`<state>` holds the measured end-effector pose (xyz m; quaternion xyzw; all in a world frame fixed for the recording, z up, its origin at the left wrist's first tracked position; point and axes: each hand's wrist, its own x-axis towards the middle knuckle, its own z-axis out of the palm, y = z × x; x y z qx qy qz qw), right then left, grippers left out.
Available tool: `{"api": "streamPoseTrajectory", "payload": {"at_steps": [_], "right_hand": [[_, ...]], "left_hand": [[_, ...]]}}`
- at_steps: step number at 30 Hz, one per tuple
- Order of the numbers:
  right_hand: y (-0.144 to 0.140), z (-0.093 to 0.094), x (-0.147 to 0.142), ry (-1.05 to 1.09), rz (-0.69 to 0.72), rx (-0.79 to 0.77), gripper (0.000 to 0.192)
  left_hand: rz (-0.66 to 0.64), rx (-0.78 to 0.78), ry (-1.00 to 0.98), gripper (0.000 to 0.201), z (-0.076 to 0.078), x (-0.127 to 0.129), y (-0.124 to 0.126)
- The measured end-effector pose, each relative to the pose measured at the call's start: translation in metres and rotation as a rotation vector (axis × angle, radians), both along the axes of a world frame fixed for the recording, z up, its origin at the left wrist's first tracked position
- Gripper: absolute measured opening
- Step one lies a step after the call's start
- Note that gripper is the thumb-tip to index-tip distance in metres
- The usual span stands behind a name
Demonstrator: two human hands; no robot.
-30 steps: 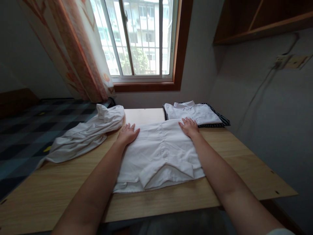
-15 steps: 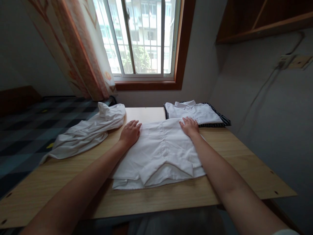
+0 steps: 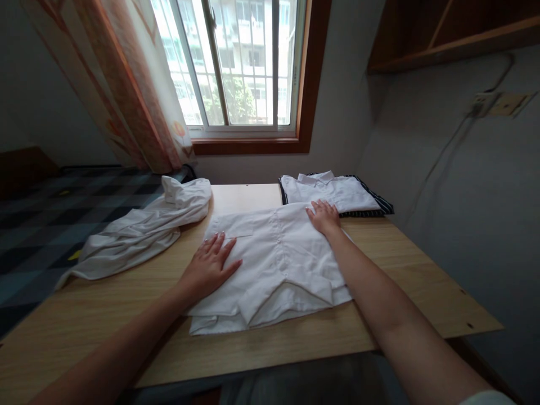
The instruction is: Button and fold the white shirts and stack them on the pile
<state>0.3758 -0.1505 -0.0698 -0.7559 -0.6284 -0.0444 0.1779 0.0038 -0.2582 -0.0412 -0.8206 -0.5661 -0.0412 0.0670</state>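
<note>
The person's left hand lies palm down with fingers spread and extended, resting on the left side of a white, button-fronted cloth shirt; it grips nothing. The right hand is likewise open and palm down, its fingers fanned over the far right corner of the same garment. The shirt is folded into a broad, roughly rectangular shape on a pale wood-grained tabletop, with the button line running down its middle; at the near edge, the front parts in an inverted V above another layer of white fabric. Just beyond the right hand is a neatly folded white collared shirt, lying on a black cloth with light stripes. To the left, a crumpled off-white cloth extends from the tabletop toward a bed surface in dark blue-grey checks. Behind, an orange-and-cream patterned curtain hangs beside a barred sliding window in a reddish-brown wooden frame. At upper right, a brown wooden shelf is set above a wall socket with a thin cord.
</note>
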Motion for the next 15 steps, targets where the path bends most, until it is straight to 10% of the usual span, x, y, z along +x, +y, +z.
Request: {"api": "streamPoseTrajectory", "payload": {"at_steps": [7, 15], "right_hand": [[-0.017, 0.025, -0.015, -0.059, 0.007, 0.069, 0.043], [-0.075, 0.006, -0.093, -0.042, 0.465, 0.023, 0.056]], "left_hand": [[0.027, -0.114, -0.01, 0.069, 0.01, 0.005, -0.001], [-0.004, -0.023, 0.012, 0.063, 0.005, 0.006, -0.003]]}}
